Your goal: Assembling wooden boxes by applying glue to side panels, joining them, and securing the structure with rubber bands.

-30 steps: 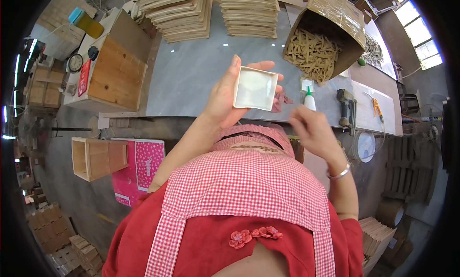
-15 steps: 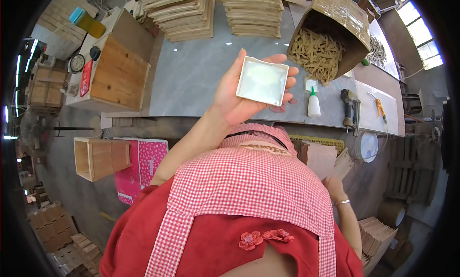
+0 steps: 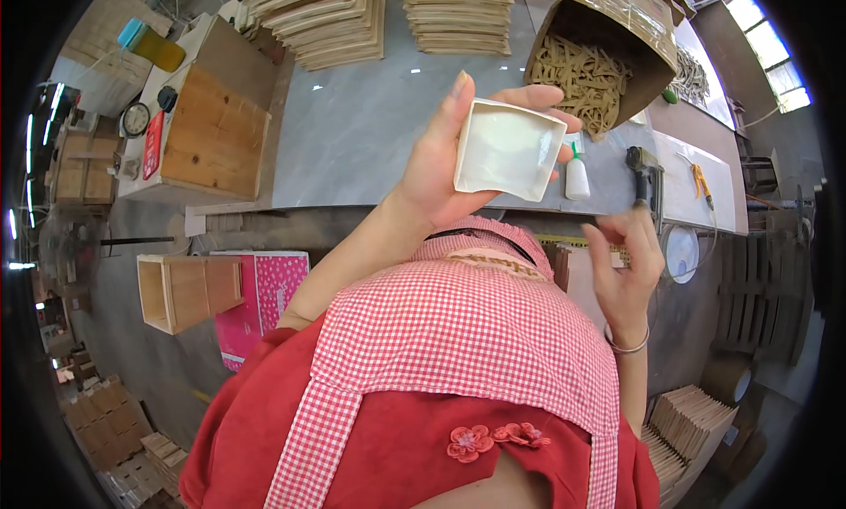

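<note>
My left hand point(image 3: 434, 161) is closed around a small square white box point(image 3: 509, 150), with the thumb along one side and the fingertips showing past the opposite side. The box has thin raised walls and its hollow side faces me; the inside looks pale and glossy. It is held above the front edge of the grey table point(image 3: 348, 126). My right hand point(image 3: 627, 267), with a bracelet on the wrist, is raised in front of the table edge. Its thumb and fingers are apart, and I see nothing between them. Closest to it are a nail gun point(image 3: 646, 176) and a white glue bottle point(image 3: 577, 179) with a green tip.
A cardboard box point(image 3: 608, 11) of tan strips point(image 3: 577, 81) lies on its side at the back right. Stacked wooden panels point(image 3: 454, 20) stand at the back. An orange-handled air blow gun point(image 3: 701, 183) rests at the right. A wooden cabinet point(image 3: 216, 134) stands left.
My right hand has come up from beside my waist toward the table edge, its fingers now apart. My left hand has moved slightly right and tilted the white box, showing more of its inside walls.
</note>
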`<state>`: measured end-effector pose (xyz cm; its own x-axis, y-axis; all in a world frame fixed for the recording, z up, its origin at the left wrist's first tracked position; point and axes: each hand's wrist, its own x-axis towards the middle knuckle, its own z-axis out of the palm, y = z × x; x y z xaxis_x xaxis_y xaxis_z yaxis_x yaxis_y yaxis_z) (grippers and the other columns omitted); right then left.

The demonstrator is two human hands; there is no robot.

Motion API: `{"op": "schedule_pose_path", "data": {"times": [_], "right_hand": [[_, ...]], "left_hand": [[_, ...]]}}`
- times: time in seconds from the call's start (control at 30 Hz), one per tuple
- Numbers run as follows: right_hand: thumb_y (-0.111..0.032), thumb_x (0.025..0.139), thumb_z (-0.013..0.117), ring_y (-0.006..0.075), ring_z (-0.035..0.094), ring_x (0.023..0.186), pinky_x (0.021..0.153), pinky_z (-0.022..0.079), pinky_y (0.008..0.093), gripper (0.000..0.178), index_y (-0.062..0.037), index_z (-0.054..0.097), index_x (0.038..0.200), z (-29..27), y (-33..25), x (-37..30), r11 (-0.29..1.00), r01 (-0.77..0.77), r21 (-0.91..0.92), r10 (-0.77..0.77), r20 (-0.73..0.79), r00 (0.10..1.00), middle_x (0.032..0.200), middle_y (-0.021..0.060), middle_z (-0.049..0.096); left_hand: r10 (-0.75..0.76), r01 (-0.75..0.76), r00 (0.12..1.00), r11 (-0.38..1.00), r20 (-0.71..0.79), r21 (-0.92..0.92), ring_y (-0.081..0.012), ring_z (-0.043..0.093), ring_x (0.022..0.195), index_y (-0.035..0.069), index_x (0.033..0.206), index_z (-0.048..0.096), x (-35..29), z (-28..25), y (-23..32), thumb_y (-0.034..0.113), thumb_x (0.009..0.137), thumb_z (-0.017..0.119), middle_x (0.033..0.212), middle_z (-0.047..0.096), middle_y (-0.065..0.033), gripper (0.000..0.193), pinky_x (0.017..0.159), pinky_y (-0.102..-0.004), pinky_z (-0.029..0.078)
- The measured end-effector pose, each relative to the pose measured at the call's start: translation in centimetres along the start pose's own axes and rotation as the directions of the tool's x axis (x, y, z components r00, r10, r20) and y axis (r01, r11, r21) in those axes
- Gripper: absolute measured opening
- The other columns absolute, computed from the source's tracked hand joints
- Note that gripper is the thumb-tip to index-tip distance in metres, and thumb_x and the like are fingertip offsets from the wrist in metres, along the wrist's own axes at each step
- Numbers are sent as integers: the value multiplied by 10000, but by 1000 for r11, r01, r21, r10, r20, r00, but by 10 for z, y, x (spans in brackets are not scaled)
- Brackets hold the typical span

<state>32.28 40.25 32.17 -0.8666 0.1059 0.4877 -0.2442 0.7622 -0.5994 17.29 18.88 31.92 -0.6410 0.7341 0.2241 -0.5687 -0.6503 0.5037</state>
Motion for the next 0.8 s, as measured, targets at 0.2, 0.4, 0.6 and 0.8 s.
{"op": "schedule_pose_path", "data": {"times": [0.2, 0.4, 0.6, 0.8], "right_hand": [[-99, 757, 796, 246, 590, 824, 735, 409, 387, 275, -73, 692, 1010, 41, -67, 74, 856, 516, 16, -515, 92, 852, 933, 45, 628], [-54, 745, 784, 267, 589, 845, 772, 379, 394, 257, -64, 660, 970, 69, -64, 75, 869, 494, 12, -493, 102, 864, 930, 51, 639], [-41, 731, 778, 267, 567, 814, 740, 352, 401, 246, -76, 629, 924, 77, -62, 74, 878, 479, 18, -474, 172, 863, 881, 50, 598], [-83, 789, 747, 265, 549, 792, 715, 356, 397, 189, -77, 601, 909, 82, -56, 73, 875, 485, 0, -472, 224, 853, 839, 72, 536]], "left_hand": [[78, -50, 990, 973, -118, 225, -329, 635, 1213, 5, 1510, 444, -7, 14, -4, 674, 1068, 226, 1410, 571, -256, 831, 1033, -449, 544], [200, -158, 962, 964, -188, 215, -296, 640, 1205, 4, 1494, 451, -17, 12, 0, 599, 1103, 219, 1360, 618, -219, 750, 1060, -419, 522], [240, -179, 940, 952, -242, 246, -290, 636, 1202, -3, 1488, 441, -24, 11, 0, 588, 1107, 220, 1348, 621, -222, 737, 1057, -419, 520], [249, -162, 939, 928, -236, 336, -271, 634, 1196, -3, 1491, 432, -25, 7, -3, 593, 1103, 263, 1357, 612, -215, 730, 1042, -406, 529]]}}
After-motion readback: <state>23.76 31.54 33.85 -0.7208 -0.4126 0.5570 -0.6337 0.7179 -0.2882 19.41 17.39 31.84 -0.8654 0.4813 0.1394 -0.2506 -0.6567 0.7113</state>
